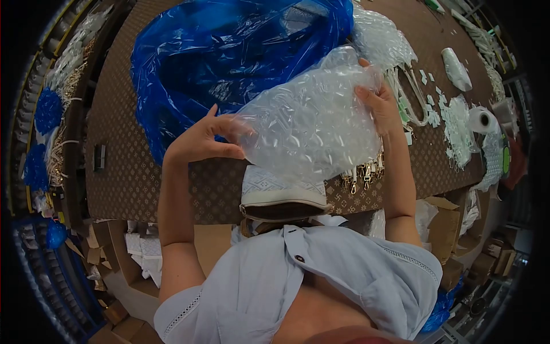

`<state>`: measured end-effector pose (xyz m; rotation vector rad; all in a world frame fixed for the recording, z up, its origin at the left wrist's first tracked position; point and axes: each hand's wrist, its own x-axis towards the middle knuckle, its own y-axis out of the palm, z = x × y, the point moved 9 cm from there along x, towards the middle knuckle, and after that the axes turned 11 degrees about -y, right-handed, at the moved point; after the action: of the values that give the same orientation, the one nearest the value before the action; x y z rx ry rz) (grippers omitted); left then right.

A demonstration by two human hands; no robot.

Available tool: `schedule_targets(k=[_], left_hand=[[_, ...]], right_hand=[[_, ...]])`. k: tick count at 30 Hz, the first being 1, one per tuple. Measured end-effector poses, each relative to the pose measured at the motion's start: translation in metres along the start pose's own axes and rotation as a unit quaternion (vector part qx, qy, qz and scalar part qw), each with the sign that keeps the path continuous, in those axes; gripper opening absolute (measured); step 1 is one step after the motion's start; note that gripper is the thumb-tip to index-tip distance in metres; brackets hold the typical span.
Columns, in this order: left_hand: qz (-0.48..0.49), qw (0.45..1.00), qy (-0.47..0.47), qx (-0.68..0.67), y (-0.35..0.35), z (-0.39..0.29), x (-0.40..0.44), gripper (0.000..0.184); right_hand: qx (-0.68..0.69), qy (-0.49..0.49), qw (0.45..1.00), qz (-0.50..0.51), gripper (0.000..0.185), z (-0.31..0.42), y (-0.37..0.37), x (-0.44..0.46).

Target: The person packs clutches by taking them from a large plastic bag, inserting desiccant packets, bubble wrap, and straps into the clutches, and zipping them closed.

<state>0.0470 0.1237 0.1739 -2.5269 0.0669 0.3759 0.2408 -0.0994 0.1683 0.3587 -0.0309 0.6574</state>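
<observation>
A clear sheet of bubble wrap (309, 120) is stretched between my two hands above the table. My right hand (381, 106) grips its right edge, thumb in front. At the left edge, my left hand (209, 137) has its thumb and fingers spread, with the fingertips against or behind the plastic. Below the wrap, near the table's front edge, lies a white patterned bag (281, 195), its dark opening facing me. The wrap hides the bag's upper part. A large blue plastic bag (172, 74) lies open behind my left hand.
Metal clasps on straps (366, 172) lie right of the white bag. More bubble wrap (381, 37), pale straps (423, 103), small white tags and a white roll (482, 120) are on the patterned table (120, 123). Cardboard boxes (444, 223) stand below its front edge.
</observation>
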Motion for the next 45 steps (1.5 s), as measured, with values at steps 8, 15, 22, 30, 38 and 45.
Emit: schedule_targets(k=[8,15,22,30,38,45], left_hand=[[-0.253,0.951,-0.103,0.146,-0.046,0.021,0.018,0.058],[-0.310,0.938,0.138,0.064,0.008,-0.055,0.047,0.065],[0.009,0.974,-0.005,-0.226,0.007,-0.043,0.080,0.032],[0.197,0.859,-0.139,-0.451,0.081,-0.002,0.100,0.027],[0.076,0.997,-0.010,0.021,0.082,0.015,-0.019,0.084],[-0.004,0.966,-0.067,0.250,0.151,0.051,-0.037,0.053]], right_hand=[[-0.099,-0.018,0.995,0.024,0.053,-0.023,0.013,-0.005],[-0.105,-0.005,0.991,0.078,0.020,-0.047,0.066,-0.025],[-0.150,-0.103,0.978,0.107,0.049,-0.019,0.040,-0.020],[-0.539,-0.454,0.633,0.322,0.065,0.036,0.134,-0.084],[-0.352,-0.092,0.915,-0.173,0.029,0.041,-0.039,-0.057],[-0.255,-0.109,0.941,-0.192,0.033,0.013,-0.026,-0.079]])
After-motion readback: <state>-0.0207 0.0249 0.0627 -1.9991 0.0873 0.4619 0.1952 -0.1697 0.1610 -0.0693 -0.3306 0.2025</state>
